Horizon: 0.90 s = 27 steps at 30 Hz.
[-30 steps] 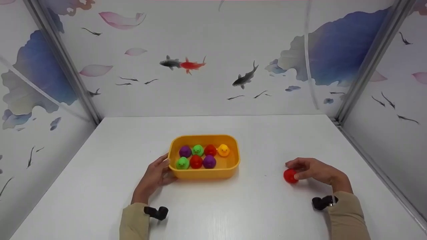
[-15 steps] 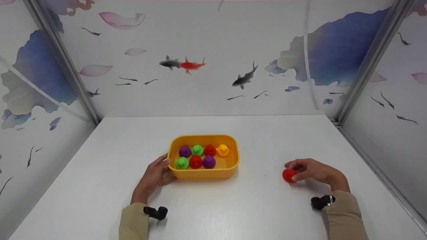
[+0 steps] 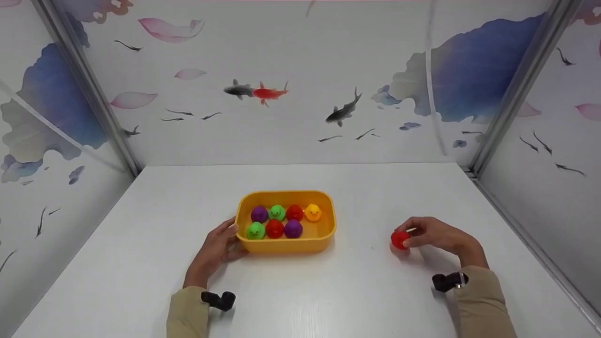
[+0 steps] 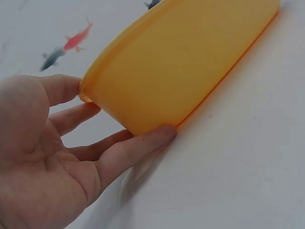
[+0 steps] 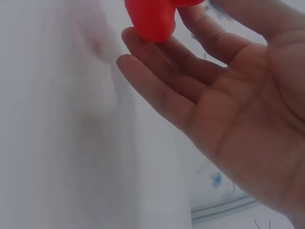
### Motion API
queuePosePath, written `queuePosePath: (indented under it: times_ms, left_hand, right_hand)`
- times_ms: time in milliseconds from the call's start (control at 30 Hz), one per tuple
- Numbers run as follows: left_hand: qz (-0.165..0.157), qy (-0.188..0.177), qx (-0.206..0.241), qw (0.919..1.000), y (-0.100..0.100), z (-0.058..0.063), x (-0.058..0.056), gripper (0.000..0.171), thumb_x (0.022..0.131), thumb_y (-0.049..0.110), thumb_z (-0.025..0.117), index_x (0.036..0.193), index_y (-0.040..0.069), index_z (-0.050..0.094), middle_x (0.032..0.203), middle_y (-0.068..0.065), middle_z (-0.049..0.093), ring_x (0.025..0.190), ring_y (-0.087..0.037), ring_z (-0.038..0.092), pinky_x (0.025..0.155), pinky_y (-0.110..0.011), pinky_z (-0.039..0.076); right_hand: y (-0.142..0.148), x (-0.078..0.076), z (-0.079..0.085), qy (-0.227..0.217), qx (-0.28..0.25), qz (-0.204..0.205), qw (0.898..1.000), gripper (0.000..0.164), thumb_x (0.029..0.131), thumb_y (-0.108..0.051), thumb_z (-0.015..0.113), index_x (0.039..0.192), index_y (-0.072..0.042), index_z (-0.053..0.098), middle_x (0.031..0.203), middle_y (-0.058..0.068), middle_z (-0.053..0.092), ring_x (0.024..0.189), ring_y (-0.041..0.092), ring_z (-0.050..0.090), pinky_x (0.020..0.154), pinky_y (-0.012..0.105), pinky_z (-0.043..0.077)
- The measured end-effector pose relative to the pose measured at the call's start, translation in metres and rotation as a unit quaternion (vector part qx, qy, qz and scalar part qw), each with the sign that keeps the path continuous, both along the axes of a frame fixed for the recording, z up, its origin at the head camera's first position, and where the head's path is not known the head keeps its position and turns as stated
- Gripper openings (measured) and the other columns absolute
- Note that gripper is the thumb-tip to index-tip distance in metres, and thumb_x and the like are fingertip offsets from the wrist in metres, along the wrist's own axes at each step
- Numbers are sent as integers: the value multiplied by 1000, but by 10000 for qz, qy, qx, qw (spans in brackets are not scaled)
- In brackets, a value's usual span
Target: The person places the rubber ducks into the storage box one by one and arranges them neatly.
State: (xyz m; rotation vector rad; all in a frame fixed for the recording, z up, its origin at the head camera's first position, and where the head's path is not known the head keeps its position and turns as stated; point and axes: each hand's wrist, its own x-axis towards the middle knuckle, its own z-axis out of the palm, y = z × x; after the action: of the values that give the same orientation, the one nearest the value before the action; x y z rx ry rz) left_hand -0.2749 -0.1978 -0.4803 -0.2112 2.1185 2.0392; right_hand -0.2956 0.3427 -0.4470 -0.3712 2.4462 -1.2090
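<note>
My right hand (image 3: 434, 234) pinches a red rubber duck (image 3: 400, 240) between thumb and fingertips, just above the table to the right of the basin. In the right wrist view the duck (image 5: 153, 19) is cut off by the top edge, and the lower fingers reach out beneath it. At the left end of a yellow plastic basin (image 3: 287, 245), my left hand (image 3: 217, 249) holds its corner. The left wrist view has the thumb at the rim and the other fingers against the wall of the basin (image 4: 190, 62).
Inside the basin sit small rubber ducks: two green, two red (image 3: 274, 228), two purple (image 3: 293, 228) and one yellow (image 3: 313, 212). A white table (image 3: 300, 295) carries everything. Panels printed with fish and petals (image 3: 291, 47) enclose it at the back and sides.
My right hand has closed its pinch on the red duck, lifted it slightly off the table and moved a little left. My left hand and the basin stay in place.
</note>
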Motion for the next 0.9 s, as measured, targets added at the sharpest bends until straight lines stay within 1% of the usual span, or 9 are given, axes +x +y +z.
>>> queuePosePath:
  times_ms: [200, 333, 467, 600, 700, 900]
  left_hand:
    - [-27, -21, -15, 10000, 0, -1, -1, 51, 106, 35, 46, 156, 25, 37, 158, -12, 42, 136, -35, 53, 95, -39, 59]
    - [-6, -19, 41, 10000, 0, 0, 0, 51, 106, 33, 45, 155, 23, 37, 157, -13, 43, 135, -35, 54, 95, -40, 59]
    - [10, -38, 65, 10000, 0, 1, 1, 51, 106, 31, 45, 156, 23, 37, 157, -13, 43, 134, -34, 54, 95, -41, 59]
    - [-16, -47, 10, 10000, 1, 2, 2, 51, 106, 32, 45, 156, 24, 37, 158, -12, 42, 135, -34, 53, 96, -40, 58]
    - [-41, -32, 15, 10000, 0, 2, 2, 51, 106, 33, 44, 156, 23, 36, 159, -13, 40, 137, -35, 52, 96, -40, 58]
    - [-61, -35, 62, 10000, -1, 2, 0, 51, 107, 32, 44, 156, 23, 35, 159, -14, 40, 136, -36, 52, 96, -41, 58]
  right_hand:
    - [-10, 1, 9, 234, -163, 31, 9996, 41, 89, -26, 74, 125, -10, 61, 133, 16, 58, 119, 30, 53, 91, 32, 53]
    - [-19, 1, 16, 362, -386, 1, 9986, 39, 90, -25, 73, 124, -8, 61, 130, 17, 60, 117, 29, 57, 93, 32, 52]
    - [-30, -1, 21, 460, -655, -28, 9968, 38, 92, -24, 72, 124, -7, 60, 128, 18, 62, 115, 28, 61, 93, 29, 53]
    - [-42, -3, 25, 582, -759, -38, 9954, 40, 92, -27, 72, 124, -7, 60, 133, 17, 60, 120, 29, 60, 94, 27, 54]
    - [-52, -3, 28, 620, -782, -112, 9949, 42, 92, -29, 73, 126, -8, 61, 136, 16, 58, 124, 30, 59, 96, 29, 53]
    - [-73, -4, 36, 523, -660, -525, 9951, 48, 90, -36, 74, 129, -12, 60, 132, 14, 62, 125, 30, 60, 103, 41, 54]
